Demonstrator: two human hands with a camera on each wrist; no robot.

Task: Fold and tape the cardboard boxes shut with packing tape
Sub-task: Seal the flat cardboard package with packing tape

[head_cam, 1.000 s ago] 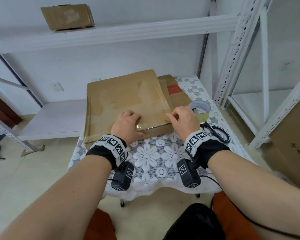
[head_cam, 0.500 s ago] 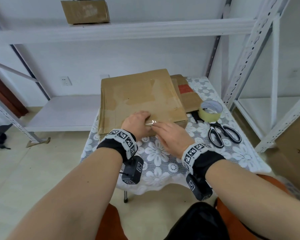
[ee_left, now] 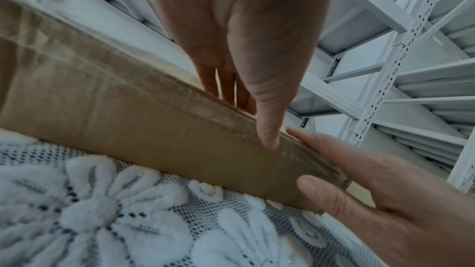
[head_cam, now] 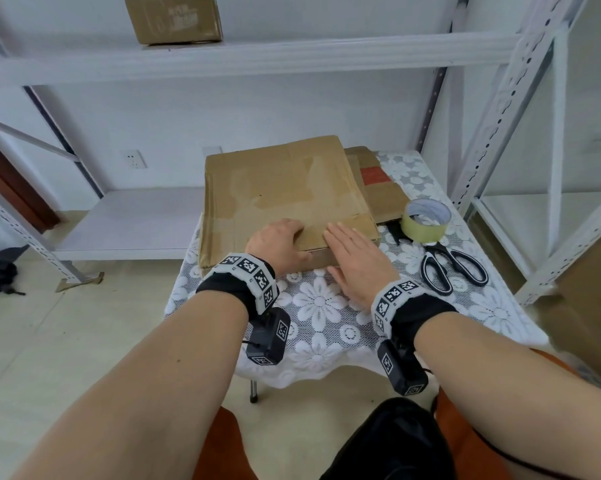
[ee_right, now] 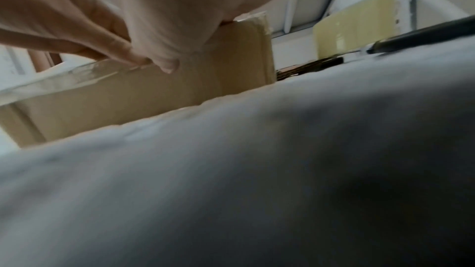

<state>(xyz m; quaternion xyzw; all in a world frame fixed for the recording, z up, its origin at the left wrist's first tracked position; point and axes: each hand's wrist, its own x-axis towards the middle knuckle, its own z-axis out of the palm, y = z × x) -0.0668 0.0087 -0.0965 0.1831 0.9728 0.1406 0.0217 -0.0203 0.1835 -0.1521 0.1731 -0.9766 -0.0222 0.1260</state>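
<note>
Hands on the flat cardboard box [head_cam: 285, 199], which lies across the back half of the lace-covered table [head_cam: 320, 306], its near side face toward the person. Left hand [head_cam: 280, 244] drapes over the box's near top edge: in the left wrist view the fingers [ee_left: 226, 88] lie straight and close together on top while the thumb [ee_left: 264, 121] presses a glossy strip of clear tape [ee_left: 303, 155] onto the side face. Right hand [head_cam: 356, 265] comes in just beside it, fingers straight and held together, flat over the same edge, thumb down the side, rubbing that tape along the corner line; nothing is pinched by either hand.

Packing tape roll [head_cam: 426, 220] stands near the table's right edge, the black-handled scissors [head_cam: 453, 268] just in front of it, and more flattened cardboard [head_cam: 378, 188] peeks out behind the box on the right.

Now the handling: this looks like light, thin corrugated board, stiff across the panel but ready to buckle along its creases, and the taped patches will be slick under the skin. Best hold, I'd say, is at the near edge and corners with flat palms, pressing rather than squeezing, so the seam seats without wrinkling.
</note>
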